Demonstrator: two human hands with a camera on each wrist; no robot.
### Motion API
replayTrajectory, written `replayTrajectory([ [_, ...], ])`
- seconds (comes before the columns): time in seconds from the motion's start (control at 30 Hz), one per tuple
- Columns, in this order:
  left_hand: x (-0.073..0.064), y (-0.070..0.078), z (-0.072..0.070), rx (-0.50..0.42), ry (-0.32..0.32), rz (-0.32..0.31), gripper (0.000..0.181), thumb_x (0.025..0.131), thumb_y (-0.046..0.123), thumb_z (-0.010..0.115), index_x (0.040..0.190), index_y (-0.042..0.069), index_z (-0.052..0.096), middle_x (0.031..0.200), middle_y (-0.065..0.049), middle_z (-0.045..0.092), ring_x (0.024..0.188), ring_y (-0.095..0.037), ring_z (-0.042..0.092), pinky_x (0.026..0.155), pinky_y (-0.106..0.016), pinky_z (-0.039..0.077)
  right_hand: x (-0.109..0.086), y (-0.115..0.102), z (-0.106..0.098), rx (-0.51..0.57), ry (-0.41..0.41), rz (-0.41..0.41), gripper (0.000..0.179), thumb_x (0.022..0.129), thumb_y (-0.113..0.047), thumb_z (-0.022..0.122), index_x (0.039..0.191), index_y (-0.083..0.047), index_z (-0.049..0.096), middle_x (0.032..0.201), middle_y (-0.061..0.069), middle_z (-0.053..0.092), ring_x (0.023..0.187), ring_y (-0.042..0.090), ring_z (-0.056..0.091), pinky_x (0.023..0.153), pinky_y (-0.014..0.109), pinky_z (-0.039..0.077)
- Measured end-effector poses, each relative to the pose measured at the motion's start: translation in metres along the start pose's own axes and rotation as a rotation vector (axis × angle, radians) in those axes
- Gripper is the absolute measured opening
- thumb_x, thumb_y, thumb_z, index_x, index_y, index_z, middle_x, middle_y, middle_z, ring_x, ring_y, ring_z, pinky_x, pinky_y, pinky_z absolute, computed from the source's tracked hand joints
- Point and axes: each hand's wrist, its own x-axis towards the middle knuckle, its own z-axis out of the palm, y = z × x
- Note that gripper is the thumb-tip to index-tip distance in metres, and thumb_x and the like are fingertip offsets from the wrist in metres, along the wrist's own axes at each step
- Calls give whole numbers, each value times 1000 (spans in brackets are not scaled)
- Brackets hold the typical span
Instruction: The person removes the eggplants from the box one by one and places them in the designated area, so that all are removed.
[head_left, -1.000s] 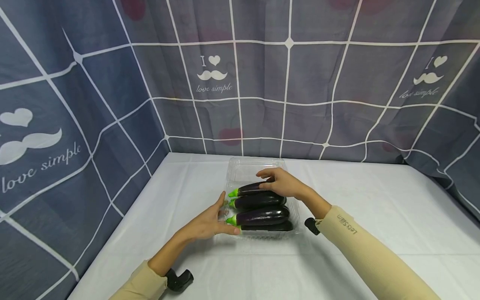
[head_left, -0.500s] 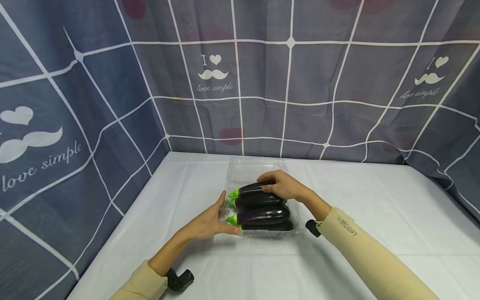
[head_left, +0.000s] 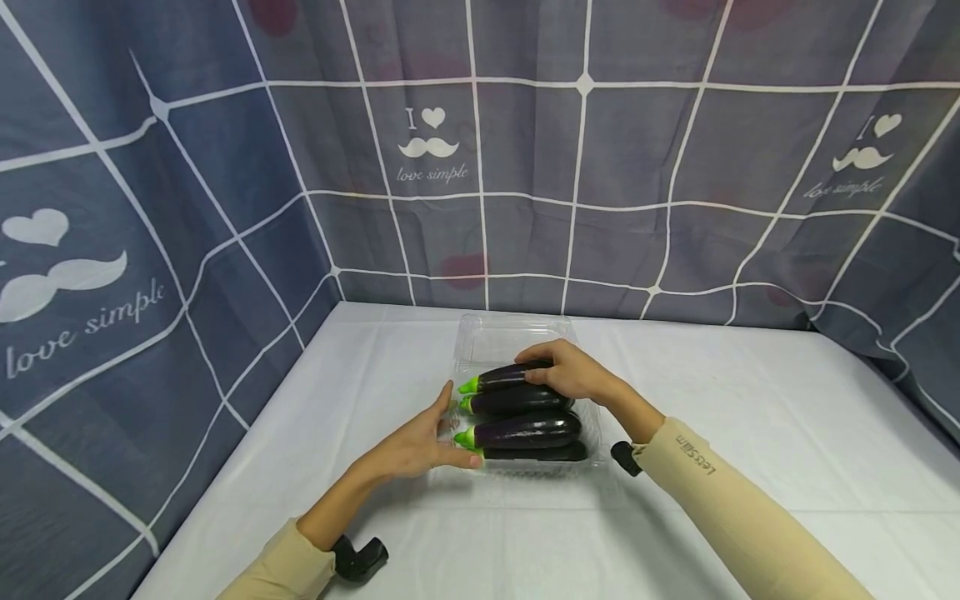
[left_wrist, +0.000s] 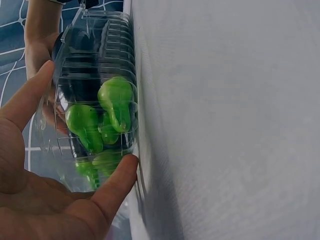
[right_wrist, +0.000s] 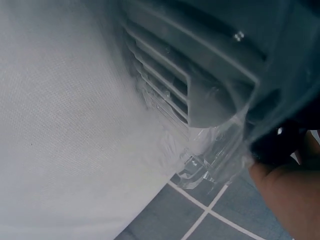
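Observation:
Several dark purple eggplants lie side by side in a clear plastic clamshell box, their green stem ends toward the left. My right hand grips the rearmost eggplant by its thick right part, fingers over the far side and thumb on the near side. At the box's left end is my left hand, thumb and fingers spread and fairly straight against its wall. The left wrist view shows green stem caps through the ribbed plastic, between two of those fingers. In the right wrist view, my right hand appears only at the edge.
The box's clear lid is folded back behind the eggplants. Everything rests on a white cloth-covered table. A grey-blue checked curtain hangs along the back and sides. Black wrist cameras sit below both wrists.
My right hand has lowered slightly and its fingers have closed around the rearmost eggplant. The left hand has stayed at the box's left end.

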Motion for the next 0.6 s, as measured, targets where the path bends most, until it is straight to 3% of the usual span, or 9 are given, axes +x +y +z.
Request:
replayTrajectory([
  [0.17,0,1,0,12,8,-3,124,80,31,85,157,8,-9,163,-15,5,144,-35,25,112,-52,27,1,1,-1,22,13,-68,33,94,-2,61,126,4,64,124,16,65,118,32,57,100,50,42],
  [0.37,-1,1,0,22,13,-15,124,79,33,84,158,10,-8,163,-15,2,145,-35,24,111,-53,27,2,1,-3,10,89,-173,32,96,-2,60,127,1,65,129,16,62,125,34,52,103,52,39],
  [0.6,0,1,0,16,7,-9,124,79,32,85,158,9,-8,164,-13,0,145,-35,23,112,-52,26,1,-1,-7,33,131,-142,32,101,-5,54,131,-1,63,132,14,61,124,32,51,102,50,40],
])
